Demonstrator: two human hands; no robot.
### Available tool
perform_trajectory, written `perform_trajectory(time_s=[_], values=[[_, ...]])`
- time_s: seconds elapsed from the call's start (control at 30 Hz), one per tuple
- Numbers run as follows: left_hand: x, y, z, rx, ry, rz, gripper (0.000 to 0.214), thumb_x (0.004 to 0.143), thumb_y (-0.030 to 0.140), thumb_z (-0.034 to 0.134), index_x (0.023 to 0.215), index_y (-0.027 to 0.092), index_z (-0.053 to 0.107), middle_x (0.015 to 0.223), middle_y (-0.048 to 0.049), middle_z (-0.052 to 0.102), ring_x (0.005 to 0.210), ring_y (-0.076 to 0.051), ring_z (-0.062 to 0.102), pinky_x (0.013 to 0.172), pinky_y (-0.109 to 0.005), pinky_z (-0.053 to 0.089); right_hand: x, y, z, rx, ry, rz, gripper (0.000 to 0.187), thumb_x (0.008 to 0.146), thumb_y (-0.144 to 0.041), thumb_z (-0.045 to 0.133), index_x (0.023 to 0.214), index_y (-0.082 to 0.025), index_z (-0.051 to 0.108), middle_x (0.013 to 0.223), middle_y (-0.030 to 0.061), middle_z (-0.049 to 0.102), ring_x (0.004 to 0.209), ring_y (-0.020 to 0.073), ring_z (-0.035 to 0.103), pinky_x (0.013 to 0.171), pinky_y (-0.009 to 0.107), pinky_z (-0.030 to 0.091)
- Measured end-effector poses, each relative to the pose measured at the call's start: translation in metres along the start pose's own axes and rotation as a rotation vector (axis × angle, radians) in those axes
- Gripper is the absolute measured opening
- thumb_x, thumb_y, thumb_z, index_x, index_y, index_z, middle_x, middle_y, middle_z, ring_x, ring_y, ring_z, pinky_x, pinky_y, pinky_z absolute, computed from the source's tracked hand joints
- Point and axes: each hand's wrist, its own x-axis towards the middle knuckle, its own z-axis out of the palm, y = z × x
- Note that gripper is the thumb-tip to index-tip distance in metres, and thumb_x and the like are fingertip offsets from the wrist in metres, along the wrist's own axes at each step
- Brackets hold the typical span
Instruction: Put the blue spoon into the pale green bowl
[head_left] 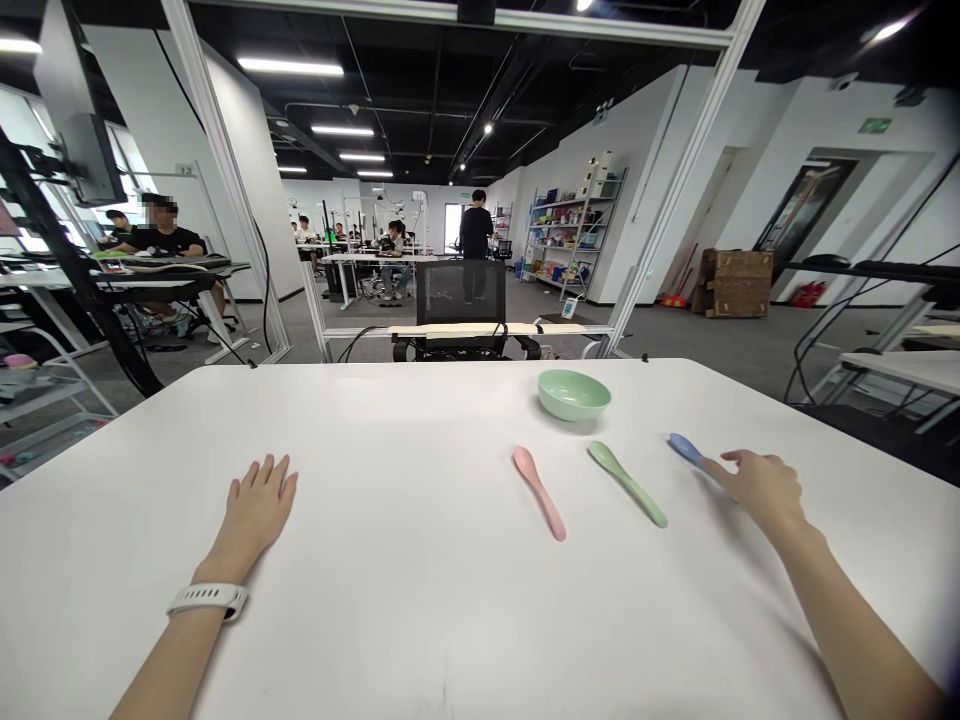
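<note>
My left hand (pixel 259 510) lies flat on the white table (pixel 420 620), palm down, with its fingers spread and nothing in them. A white watch (pixel 208 600) circles that wrist. Three spoons lie across the table's middle: a pink one (pixel 540 492), a light green one (pixel 628 484) and a blue one (pixel 686 449). My right hand (pixel 761 490) is at the blue spoon, and its fingers cover the handle end. Behind the spoons, a pale green bowl (pixel 574 395) sits upright near the far edge. Its inside is hidden from this angle.
An aluminium frame (pixel 679 180) rises beyond the table. Past it stand a black mesh chair (pixel 460 292) and a standing person (pixel 475 232). Seated people work at desks (pixel 161 270) on the left. A shelf unit (pixel 577 235) and a wooden crate (pixel 733 283) stand further right.
</note>
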Motion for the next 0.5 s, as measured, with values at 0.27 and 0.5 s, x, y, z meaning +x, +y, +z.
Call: perform_trajectory(time_s=[0.27, 0.5], values=[[-0.002, 0.002, -0.004, 0.020, -0.030, -0.005, 0.074, 0.109, 0.041, 0.018, 0.167, 0.008, 0.052, 0.178, -0.0211, 0.047, 0.166, -0.039, 0.042, 0.135, -0.062, 0.034, -0.048, -0.066, -0.002, 0.232, -0.364, -0.289, 0.055, 0.095, -0.067, 0.059, 0.120, -0.020, 0.072, 0.108, 0.0163, 0.081, 0.095, 0.0332, 0.078, 0.087, 0.041, 0.058], [-0.001, 0.002, -0.005, 0.020, -0.025, -0.006, 0.072, 0.109, 0.040, 0.022, 0.166, 0.009, 0.053, 0.177, -0.0222, 0.048, 0.166, -0.039, 0.043, 0.134, -0.062, 0.035, -0.061, -0.081, 0.011, 0.152, -0.402, -0.401, 0.036, 0.097, -0.053, 0.059, 0.105, -0.021, 0.073, 0.092, 0.0133, 0.081, 0.085, 0.0302, 0.077, 0.072, 0.036, 0.055]])
